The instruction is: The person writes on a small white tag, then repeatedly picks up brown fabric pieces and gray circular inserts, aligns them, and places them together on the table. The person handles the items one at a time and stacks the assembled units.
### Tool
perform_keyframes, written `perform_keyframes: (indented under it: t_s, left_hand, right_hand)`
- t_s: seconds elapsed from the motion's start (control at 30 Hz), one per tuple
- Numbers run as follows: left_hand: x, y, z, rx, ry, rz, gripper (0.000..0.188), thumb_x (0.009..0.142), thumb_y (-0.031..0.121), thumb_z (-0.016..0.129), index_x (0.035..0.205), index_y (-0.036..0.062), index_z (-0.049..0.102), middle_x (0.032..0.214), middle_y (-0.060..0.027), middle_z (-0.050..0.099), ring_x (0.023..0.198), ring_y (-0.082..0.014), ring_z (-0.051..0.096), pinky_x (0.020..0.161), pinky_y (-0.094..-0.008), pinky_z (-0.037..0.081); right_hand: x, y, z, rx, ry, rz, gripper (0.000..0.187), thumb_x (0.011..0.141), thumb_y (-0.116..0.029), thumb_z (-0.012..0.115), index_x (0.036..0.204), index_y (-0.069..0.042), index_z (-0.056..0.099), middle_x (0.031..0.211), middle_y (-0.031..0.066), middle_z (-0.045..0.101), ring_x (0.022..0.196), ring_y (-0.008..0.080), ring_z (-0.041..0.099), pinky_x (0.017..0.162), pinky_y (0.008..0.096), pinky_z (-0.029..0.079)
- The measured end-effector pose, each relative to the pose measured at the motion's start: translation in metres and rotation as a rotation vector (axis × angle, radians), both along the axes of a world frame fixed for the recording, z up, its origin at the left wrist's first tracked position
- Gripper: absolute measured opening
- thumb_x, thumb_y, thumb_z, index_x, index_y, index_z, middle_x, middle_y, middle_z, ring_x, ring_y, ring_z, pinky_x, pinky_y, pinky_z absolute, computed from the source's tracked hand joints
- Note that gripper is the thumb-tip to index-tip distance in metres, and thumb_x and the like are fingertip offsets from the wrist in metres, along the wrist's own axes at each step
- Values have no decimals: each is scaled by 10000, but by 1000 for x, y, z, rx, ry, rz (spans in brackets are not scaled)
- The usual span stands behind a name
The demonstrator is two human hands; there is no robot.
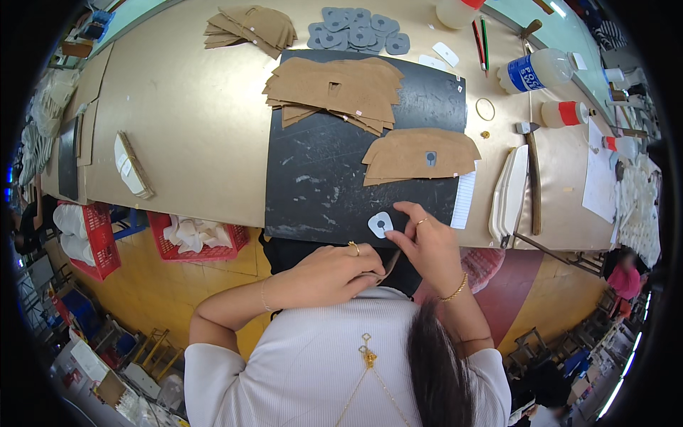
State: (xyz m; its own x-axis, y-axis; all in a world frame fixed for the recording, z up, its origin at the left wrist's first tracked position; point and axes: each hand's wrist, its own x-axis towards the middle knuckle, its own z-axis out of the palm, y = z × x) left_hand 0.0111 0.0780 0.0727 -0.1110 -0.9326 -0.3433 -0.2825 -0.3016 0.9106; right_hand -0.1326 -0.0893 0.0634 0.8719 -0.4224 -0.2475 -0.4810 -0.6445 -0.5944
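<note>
My right hand is at the front edge of the black board. Its thumb overlaps the edge of a small rounded white patch with a dark keyhole-shaped mark; the index finger is bent above it, apart from the patch. Close to my body, my left hand is closed around a thin brown piece, mostly hidden by the fingers. Beyond the hands, a stack of brown curved panels lies on the board, the top one bearing a grey patch. A larger brown stack is behind it.
Grey patches and more brown panels lie at the back. On the right are a hammer, white curved pieces, a large bottle, a red-labelled bottle and pencils. Red baskets stand below left.
</note>
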Motion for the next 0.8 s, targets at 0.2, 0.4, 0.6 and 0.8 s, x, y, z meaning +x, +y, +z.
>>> perform_keyframes:
  t_s: [0.2, 0.4, 0.6, 0.8]
  left_hand:
    - [6, 2, 7, 98, -11, -21, 217, 978, 192, 589, 1112, 58, 697, 1257, -107, 607, 1037, -279, 670, 908, -392, 538]
    - [4, 9, -4, 26, 0, 8, 199, 967, 196, 628, 1092, 64, 709, 1245, -105, 637, 978, -265, 686, 854, -363, 543]
    - [7, 7, -1, 19, 35, 25, 195, 946, 184, 658, 1087, 59, 708, 1250, -100, 644, 1018, -264, 680, 863, -353, 544]
    - [15, 11, -2, -41, 187, 201, 163, 887, 95, 719, 1038, 35, 715, 1276, -110, 638, 1068, -250, 660, 918, -352, 521]
  right_hand:
    - [2, -16, -10, -125, -119, 297, 526, 735, -239, 820, 1231, -154, 666, 960, 31, 543, 904, 222, 533, 823, 378, 377]
    - [12, -10, -27, -182, -245, 230, 497, 726, -288, 827, 1179, -140, 687, 954, 29, 558, 900, 219, 533, 822, 371, 368]
    - [16, 2, -19, -114, -281, 73, 497, 723, -335, 843, 1137, -98, 706, 993, 66, 563, 925, 271, 550, 865, 387, 411]
    - [-3, -14, 1, 448, -150, 279, 480, 771, -375, 828, 1124, -71, 716, 952, 74, 639, 962, 281, 615, 881, 386, 467]
